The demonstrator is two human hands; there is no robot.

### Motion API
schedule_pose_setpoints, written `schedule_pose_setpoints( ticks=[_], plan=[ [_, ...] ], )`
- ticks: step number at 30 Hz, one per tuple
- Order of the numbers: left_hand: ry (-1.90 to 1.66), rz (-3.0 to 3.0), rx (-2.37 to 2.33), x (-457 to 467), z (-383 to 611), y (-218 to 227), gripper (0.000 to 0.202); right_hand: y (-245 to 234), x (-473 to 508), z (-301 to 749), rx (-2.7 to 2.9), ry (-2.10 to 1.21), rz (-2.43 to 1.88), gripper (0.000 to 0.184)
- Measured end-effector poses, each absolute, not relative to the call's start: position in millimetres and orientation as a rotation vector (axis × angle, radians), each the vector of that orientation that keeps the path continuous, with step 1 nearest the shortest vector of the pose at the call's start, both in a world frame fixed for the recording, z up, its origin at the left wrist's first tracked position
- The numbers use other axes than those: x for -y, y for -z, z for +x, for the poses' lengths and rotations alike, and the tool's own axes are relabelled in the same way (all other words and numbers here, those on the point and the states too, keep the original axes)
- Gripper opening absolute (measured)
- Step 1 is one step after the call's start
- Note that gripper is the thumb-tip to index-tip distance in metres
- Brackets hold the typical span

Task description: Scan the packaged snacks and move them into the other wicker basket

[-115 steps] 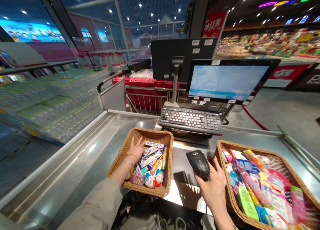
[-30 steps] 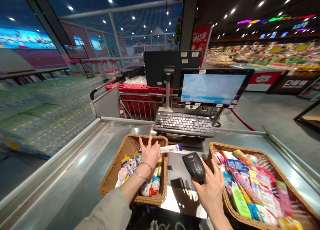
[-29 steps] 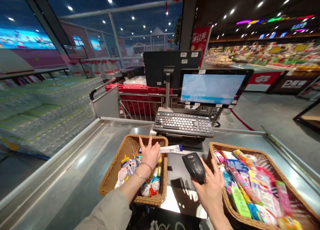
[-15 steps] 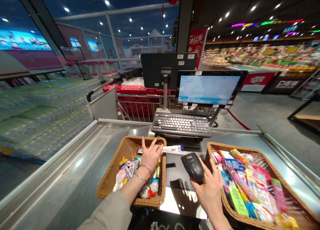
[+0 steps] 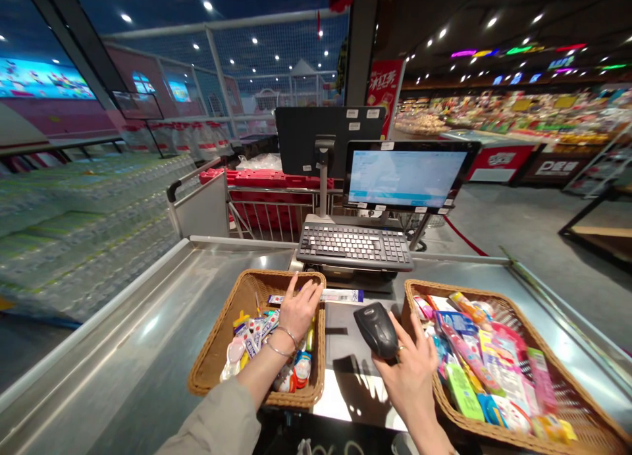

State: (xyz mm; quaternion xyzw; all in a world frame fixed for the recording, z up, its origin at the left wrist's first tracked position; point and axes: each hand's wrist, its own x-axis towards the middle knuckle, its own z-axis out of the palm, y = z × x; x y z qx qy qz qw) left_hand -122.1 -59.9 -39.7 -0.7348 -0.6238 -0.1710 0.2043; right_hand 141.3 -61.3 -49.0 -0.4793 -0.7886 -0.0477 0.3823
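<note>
My left hand (image 5: 299, 310) is over the left wicker basket (image 5: 210, 336), its fingers closed on a long, thin white and purple snack packet (image 5: 343, 295). The packet lies crosswise under the hand and sticks out past the basket's right rim; the exact grip is hidden behind the hand. In that basket are several small white and blue wrapped sticks (image 5: 257, 333) and round red, white and blue candy eggs (image 5: 302, 369). My right hand (image 5: 409, 369) grips a black barcode scanner (image 5: 376, 330), its head tilted left above the counter between the baskets.
At right stands a second wicker basket (image 5: 582, 402) full of colourful packets. Behind the counter (image 5: 148, 349) are a keyboard (image 5: 355, 245), a lit screen (image 5: 405, 175) and a second monitor (image 5: 301, 139) seen from behind. A metal cart (image 5: 197, 205) stands beyond.
The packet has shifted slightly right and turned a little, with my left hand's fingers drawn closer together. The scanner stays in my right hand. The whole view has shifted slightly.
</note>
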Motion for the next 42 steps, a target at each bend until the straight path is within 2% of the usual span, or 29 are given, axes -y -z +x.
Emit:
schedule_pose_setpoints(
  ticks=[6,16,42],
  plan=[
    [0.515,-2.014,1.658,58.3,-120.3,41.8,0.040,48.9,63.9,142.1,2.023,0.151,-1.233,0.014],
    [0.588,-1.928,1.511,53.0,-116.6,36.7,0.035,48.4,66.0,143.2,2.041,0.154,-1.224,0.007],
    [0.643,-1.879,1.559,51.9,-111.7,39.4,0.027,46.8,68.2,142.2,2.035,0.131,-1.207,0.008]
  ],
)
